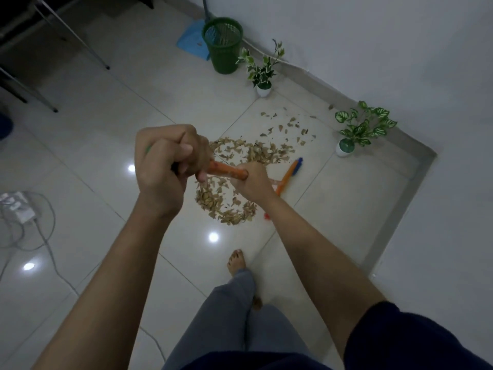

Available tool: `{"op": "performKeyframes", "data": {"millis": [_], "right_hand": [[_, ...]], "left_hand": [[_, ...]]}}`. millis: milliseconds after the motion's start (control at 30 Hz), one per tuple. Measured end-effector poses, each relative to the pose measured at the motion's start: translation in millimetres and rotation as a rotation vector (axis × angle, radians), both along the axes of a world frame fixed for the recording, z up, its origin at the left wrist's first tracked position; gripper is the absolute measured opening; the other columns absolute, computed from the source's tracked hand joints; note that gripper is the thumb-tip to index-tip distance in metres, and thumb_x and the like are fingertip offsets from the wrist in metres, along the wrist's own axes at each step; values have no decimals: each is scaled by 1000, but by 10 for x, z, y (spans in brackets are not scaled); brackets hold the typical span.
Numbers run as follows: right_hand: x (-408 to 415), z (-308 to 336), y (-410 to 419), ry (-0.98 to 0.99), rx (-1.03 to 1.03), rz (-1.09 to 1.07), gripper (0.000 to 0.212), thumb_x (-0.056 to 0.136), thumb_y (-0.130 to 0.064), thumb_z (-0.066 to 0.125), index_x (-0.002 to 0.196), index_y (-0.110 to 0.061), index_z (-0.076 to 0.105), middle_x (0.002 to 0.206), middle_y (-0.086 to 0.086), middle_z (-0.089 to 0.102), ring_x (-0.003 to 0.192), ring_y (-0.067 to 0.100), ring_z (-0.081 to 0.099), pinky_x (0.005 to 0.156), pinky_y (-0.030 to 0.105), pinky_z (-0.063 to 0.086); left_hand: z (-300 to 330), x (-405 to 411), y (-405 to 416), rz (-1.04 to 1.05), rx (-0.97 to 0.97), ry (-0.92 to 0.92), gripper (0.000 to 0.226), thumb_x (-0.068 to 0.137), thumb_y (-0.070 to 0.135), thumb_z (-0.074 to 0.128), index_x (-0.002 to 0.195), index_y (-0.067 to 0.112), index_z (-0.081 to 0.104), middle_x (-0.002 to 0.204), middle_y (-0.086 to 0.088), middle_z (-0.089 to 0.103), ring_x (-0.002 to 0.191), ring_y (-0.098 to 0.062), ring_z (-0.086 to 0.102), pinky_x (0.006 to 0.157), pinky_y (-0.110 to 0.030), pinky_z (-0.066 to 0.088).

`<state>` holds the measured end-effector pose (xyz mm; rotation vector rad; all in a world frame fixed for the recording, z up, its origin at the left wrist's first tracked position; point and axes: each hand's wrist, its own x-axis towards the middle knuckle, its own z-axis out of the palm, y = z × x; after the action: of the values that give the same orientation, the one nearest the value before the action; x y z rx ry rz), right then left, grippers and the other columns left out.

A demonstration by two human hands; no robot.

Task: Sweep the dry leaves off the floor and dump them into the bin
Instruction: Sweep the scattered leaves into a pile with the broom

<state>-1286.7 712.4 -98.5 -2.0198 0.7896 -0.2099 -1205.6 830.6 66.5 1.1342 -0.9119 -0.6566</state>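
Right hand (253, 184) hides most of broom head (289, 173).

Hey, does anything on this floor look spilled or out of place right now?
Yes. Dry brown leaves are spilled across the white tiled floor, heaped near the orange broom handle that both hands grip, with loose strays trailing toward the wall. None is in the green mesh bin yet.
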Motion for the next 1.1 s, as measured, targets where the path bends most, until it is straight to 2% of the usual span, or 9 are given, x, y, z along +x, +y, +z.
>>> {"op": "performKeyframes", "data": {"millis": [200, 367, 500, 600, 667, 800, 900, 1000, 1100], "right_hand": [[-782, 36, 469, 156, 67, -92, 36, 73, -4, 59, 46, -14, 38, 46, 1, 43, 41, 12, 36, 45, 23, 28], [-1293, -227, 854, 287, 137, -178, 41, 76, -3, 56, 45, -20, 35, 46, -6, 40, 42, 6, 36, 38, 12, 27], [-1336, -549, 1031, 332, 217, -233, 38, 77, -2, 54, 45, -15, 39, 47, -2, 42, 44, 10, 38, 39, 13, 26], [-1089, -642, 1087, 328, 244, -226, 18, 77, -1, 54, 61, 3, 60, 58, 10, 54, 58, 18, 49, 50, 20, 32], [-797, -644, 1069, 339, 233, -180, 18, 80, -6, 55, 69, 6, 63, 66, 15, 62, 63, 22, 54, 52, 23, 33], [-175, -574, 985, 272, 130, -121, 45, 80, -11, 63, 46, -22, 37, 50, -8, 40, 52, 13, 43, 50, 21, 29], [249, -428, 940, 239, 170, -146, 37, 78, -8, 61, 49, -21, 43, 52, -4, 45, 50, 8, 44, 54, 27, 39], [674, -189, 992, 134, 70, -188, 49, 75, 4, 56, 45, -26, 31, 46, -9, 35, 45, 4, 33, 47, 23, 26], [980, 49, 1073, 103, -6, -246, 48, 75, 1, 56, 45, -26, 30, 45, -9, 35, 43, 5, 32, 44, 20, 24]], "left_hand": [[-5, -403, 284, -73, 36, 76, 22, 63, 21, 38, 44, 31, 42, 39, 18, 35, 34, -12, 35, 54, -28, 34], [-355, -739, 461, -170, 134, 123, 22, 64, 22, 41, 43, 28, 40, 39, 10, 33, 35, -15, 35, 49, -42, 27], [-622, -889, 542, -209, 227, 96, 24, 65, 22, 43, 42, 23, 35, 40, 8, 34, 35, -15, 35, 47, -29, 29], [-661, -797, 608, -204, 244, 67, 28, 66, 21, 42, 41, 15, 32, 40, 6, 33, 36, -15, 35, 49, -22, 32], [-635, -591, 652, -180, 234, 50, 26, 66, 20, 42, 41, 20, 34, 40, 11, 35, 37, -16, 36, 48, -23, 31], [-566, -84, 761, -136, 208, 1, 25, 65, 19, 41, 42, 28, 34, 41, 17, 37, 38, -15, 38, 49, -24, 31], [-462, 295, 829, -141, 171, -25, 25, 65, 17, 39, 44, 30, 36, 43, 19, 38, 39, -15, 38, 50, -25, 31], [-253, 790, 897, -157, 96, -16, 26, 65, 16, 37, 46, 34, 41, 44, 20, 37, 38, -13, 39, 49, -28, 28], [-11, 1254, 946, -182, 43, 35, 23, 63, 17, 36, 45, 32, 42, 42, 18, 34, 35, -14, 35, 49, -30, 25]]}}
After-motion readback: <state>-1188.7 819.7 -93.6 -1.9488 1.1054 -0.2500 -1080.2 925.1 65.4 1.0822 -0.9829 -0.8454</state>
